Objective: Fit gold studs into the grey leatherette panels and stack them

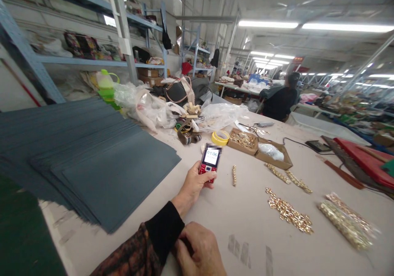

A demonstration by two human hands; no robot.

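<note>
My left hand [192, 187] is closed around a red keypad mobile phone [209, 163], its thumb lying across the keys. The phone's lit screen reads 01:06 and faces me. In the lower middle, my right hand [200, 251] is curled beside the black cuff [166, 226] of my left sleeve; its fingertips are partly hidden, so what they hold, if anything, does not show. Right of the phone lies a short strand of gold chain links [234, 175]. A loose pile of gold links [289, 211] is spread on the table farther right.
Dark grey sheets [117, 173] are stacked at left. Yellow tape [220, 137], a cardboard tray of gold pieces [243, 140] and plastic bags [221, 116] stand behind the phone. Bagged chain [344, 224] and a red board [366, 161] lie at right. A person [281, 97] sits beyond.
</note>
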